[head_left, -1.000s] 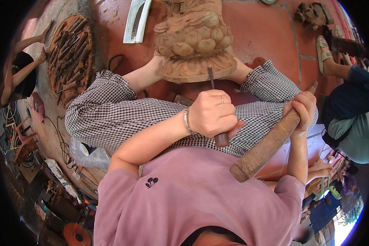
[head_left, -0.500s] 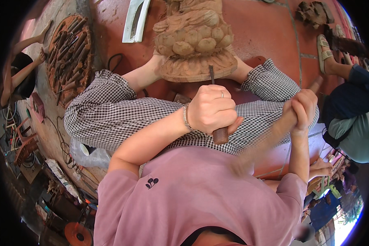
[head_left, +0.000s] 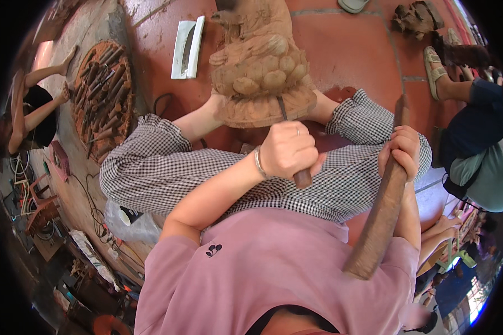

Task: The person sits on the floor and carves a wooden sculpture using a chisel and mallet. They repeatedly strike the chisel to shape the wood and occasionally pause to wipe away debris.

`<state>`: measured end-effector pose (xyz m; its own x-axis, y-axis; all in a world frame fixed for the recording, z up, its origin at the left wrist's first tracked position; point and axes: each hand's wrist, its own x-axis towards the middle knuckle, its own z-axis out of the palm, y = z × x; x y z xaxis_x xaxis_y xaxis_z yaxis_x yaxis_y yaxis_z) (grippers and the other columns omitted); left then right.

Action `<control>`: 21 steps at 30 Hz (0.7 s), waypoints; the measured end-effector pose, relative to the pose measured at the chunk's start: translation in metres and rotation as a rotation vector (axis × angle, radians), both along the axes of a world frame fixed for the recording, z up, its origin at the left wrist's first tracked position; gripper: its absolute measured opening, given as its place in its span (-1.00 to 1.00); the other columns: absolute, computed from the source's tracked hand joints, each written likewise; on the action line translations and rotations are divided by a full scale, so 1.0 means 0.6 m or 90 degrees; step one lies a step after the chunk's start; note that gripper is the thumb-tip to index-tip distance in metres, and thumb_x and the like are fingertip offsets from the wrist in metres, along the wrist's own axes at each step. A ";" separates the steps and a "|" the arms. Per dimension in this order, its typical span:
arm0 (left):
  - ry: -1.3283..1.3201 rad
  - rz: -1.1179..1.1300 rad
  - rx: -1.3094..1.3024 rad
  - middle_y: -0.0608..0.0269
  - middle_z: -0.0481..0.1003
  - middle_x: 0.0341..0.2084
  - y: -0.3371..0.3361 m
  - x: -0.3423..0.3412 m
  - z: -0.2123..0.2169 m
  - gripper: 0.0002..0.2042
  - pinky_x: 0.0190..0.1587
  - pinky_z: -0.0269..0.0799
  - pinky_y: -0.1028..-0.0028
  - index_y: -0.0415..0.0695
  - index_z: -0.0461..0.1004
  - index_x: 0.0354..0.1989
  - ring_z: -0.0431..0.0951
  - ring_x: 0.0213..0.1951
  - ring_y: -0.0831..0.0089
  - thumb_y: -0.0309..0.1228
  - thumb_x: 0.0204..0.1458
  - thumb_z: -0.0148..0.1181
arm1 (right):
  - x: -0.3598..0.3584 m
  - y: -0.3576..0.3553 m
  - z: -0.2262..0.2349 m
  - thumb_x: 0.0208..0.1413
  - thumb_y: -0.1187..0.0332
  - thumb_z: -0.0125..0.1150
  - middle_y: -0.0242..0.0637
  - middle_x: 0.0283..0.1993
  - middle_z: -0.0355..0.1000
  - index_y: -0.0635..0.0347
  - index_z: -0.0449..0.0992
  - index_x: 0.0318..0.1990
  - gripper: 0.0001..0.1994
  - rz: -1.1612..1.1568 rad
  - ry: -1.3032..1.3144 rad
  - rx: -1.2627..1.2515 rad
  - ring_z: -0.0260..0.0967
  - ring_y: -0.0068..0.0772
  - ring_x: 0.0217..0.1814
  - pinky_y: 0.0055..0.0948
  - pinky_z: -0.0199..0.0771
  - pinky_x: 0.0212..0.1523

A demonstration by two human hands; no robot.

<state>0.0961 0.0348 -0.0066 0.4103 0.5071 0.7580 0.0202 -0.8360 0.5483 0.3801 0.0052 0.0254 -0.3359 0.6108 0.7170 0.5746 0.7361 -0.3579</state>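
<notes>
My left hand (head_left: 289, 149) is wrapped round a chisel (head_left: 302, 178), its wooden handle end poking out below my fist. The chisel's thin metal blade points away from me and meets the petal-carved base of a brown wooden carving (head_left: 257, 72). Bare feet flank that base on both sides. In my right hand (head_left: 402, 149) is a long wooden mallet (head_left: 379, 229), gripped near its far, narrower end. The mallet's thick end hangs near my chest, apart from the chisel handle.
Many carving tools lie on a round tray (head_left: 101, 100) at the left. A white open box (head_left: 187, 49) sits on the red tiles behind the carving. Other people sit at the far left and right. Cords and a clear plastic bag (head_left: 114, 220) lie beside my left leg.
The mallet, blurred by motion before, now shows sharply, its thick end swung farther from the chisel handle and closer to my right shoulder. My left hand keeps its hold on the chisel.
</notes>
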 end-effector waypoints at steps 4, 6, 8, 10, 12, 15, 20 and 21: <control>0.000 -0.015 0.018 0.34 0.20 -0.74 -0.020 0.009 0.018 -0.65 -0.60 0.29 0.42 -0.05 0.20 -0.72 0.29 -0.69 0.40 -0.48 -0.26 0.38 | 0.012 0.015 0.013 -0.20 0.49 0.55 -0.22 -0.26 0.45 0.11 0.42 -0.10 -0.52 -0.068 -0.124 0.021 0.47 -0.12 -0.25 -0.12 0.52 -0.19; 0.017 -0.005 0.003 0.32 0.21 -0.75 -0.021 0.007 0.021 -0.67 -0.60 0.32 0.41 -0.08 0.21 -0.73 0.30 -0.70 0.38 -0.52 -0.28 0.35 | 0.006 0.015 0.009 -0.17 0.46 0.55 -0.23 -0.27 0.45 0.12 0.42 -0.12 -0.55 -0.075 -0.093 0.001 0.46 -0.14 -0.27 -0.13 0.51 -0.20; 0.028 -0.003 -0.014 0.29 0.22 -0.75 -0.016 0.003 0.023 -0.71 -0.59 0.38 0.39 -0.12 0.23 -0.72 0.32 -0.70 0.34 -0.59 -0.32 0.32 | 0.001 0.015 0.005 -0.14 0.43 0.55 -0.24 -0.28 0.45 0.12 0.43 -0.13 -0.57 -0.076 -0.069 -0.023 0.45 -0.14 -0.28 -0.14 0.49 -0.20; 0.017 -0.005 -0.036 0.28 0.22 -0.76 -0.014 0.005 0.033 -0.72 -0.60 0.36 0.39 -0.13 0.23 -0.72 0.30 -0.72 0.34 -0.60 -0.33 0.30 | -0.003 0.012 0.002 -0.13 0.40 0.56 -0.24 -0.29 0.45 0.12 0.44 -0.14 -0.58 -0.069 -0.052 -0.057 0.44 -0.15 -0.29 -0.13 0.48 -0.20; 0.012 -0.001 -0.053 0.27 0.22 -0.76 -0.014 0.007 0.041 -0.73 -0.61 0.34 0.39 -0.13 0.24 -0.73 0.29 -0.74 0.33 -0.63 -0.34 0.28 | -0.006 0.009 -0.009 -0.14 0.38 0.58 -0.23 -0.29 0.45 0.13 0.43 -0.14 -0.56 -0.048 -0.024 -0.056 0.43 -0.14 -0.29 -0.11 0.48 -0.19; 0.006 0.023 -0.067 0.31 0.19 -0.78 -0.013 0.012 0.044 -0.68 -0.61 0.29 0.42 -0.08 0.19 -0.76 0.28 -0.73 0.35 -0.58 -0.29 0.29 | -0.011 0.011 -0.015 -0.14 0.41 0.52 -0.20 -0.27 0.46 0.17 0.42 -0.14 -0.59 -0.026 0.000 -0.037 0.44 -0.10 -0.27 -0.08 0.46 -0.17; -0.016 0.019 -0.075 0.29 0.20 -0.79 -0.010 0.011 0.036 -0.69 -0.63 0.25 0.40 -0.10 0.21 -0.76 0.27 -0.74 0.33 -0.60 -0.30 0.29 | -0.024 0.016 -0.001 -0.15 0.41 0.38 -0.15 -0.24 0.46 0.22 0.44 -0.16 -0.65 -0.123 -0.109 -0.033 0.46 -0.06 -0.21 -0.04 0.45 -0.10; -0.012 0.020 -0.079 0.28 0.20 -0.79 -0.010 0.011 0.040 -0.70 -0.63 0.25 0.40 -0.10 0.21 -0.76 0.27 -0.74 0.33 -0.60 -0.30 0.29 | -0.024 0.015 -0.007 -0.16 0.39 0.37 -0.15 -0.24 0.46 0.22 0.45 -0.16 -0.65 -0.102 -0.064 -0.040 0.46 -0.05 -0.21 -0.03 0.45 -0.09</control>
